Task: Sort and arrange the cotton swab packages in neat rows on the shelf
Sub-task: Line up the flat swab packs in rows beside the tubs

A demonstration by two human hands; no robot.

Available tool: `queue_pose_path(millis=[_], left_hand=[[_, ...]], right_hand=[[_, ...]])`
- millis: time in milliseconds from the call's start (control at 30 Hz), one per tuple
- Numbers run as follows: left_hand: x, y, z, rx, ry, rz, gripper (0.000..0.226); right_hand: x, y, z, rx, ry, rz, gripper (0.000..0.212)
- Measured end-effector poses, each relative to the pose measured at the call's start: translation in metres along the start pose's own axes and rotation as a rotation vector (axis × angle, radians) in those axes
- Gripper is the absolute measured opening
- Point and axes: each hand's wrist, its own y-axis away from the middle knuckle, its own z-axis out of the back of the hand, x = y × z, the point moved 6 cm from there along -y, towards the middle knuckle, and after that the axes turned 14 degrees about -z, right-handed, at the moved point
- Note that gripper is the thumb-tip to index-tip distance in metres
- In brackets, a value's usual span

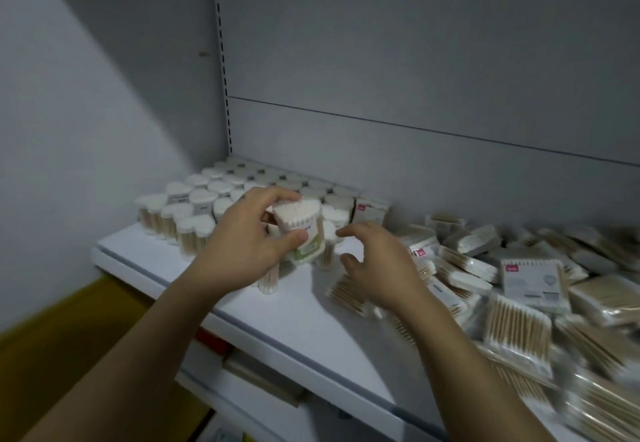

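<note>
Grey back panels and a white shelf [294,306] fill the frame, dimly lit. At frame centre a tub [300,230] of cotton swabs with a green label is held tilted just above the shelf, pinched by the left hand [242,251], thumb on its front and fingers over its top. Right of it the right hand [377,265] is held spread, fingers curled and apart, gripping nothing, close to the tub but not touching it.

Behind and to the left of the tub, upright tubs [194,206] are seen standing in rows toward the back panel, with a few more at frame centre partly hidden by the hands. Flat bags [519,303] of swabs are heaped in disorder across the right of the frame, some overlapping the shelf's front part. A lower shelf [263,376] is glimpsed at lower centre.

The step in hand is judged to be the placing of the held tub into the rows. It would best be turned upright first, then set down flush against its neighbours at the open front edge of the block, label facing forward. Knocking of the standing tubs should be avoided; the free hand could be used to steady them.
</note>
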Motion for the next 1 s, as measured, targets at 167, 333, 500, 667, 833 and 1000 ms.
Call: queue_pose_path(millis=[167,333,500,667,833,1000], left_hand=[[0.025,-0.008,0.023,-0.037,0.06,-0.028,0.04],[0.046,-0.017,0.033,0.014,0.055,-0.055,0.041],[0.061,-0.024,0.029,0.068,0.068,-0.094,0.041],[0.06,-0.032,0.029,0.126,0.047,-0.154,0.043],[0.036,-0.012,0.018,0.246,0.038,-0.286,0.051],[0.027,0.01,0.002,0.288,-0.188,-0.369,0.049]], right_hand=[[0.024,-0.035,-0.032,0.202,0.326,0.1,0.088],[0.027,-0.054,-0.024,0.093,0.416,0.079,0.057],[0.016,-0.053,-0.019,0.114,0.307,0.035,0.052],[0.008,-0.051,-0.029,0.015,0.249,-0.035,0.048],[0.013,-0.053,-0.032,-0.076,0.247,0.016,0.02],[0.018,-0.053,-0.034,-0.113,0.253,0.062,0.028]])
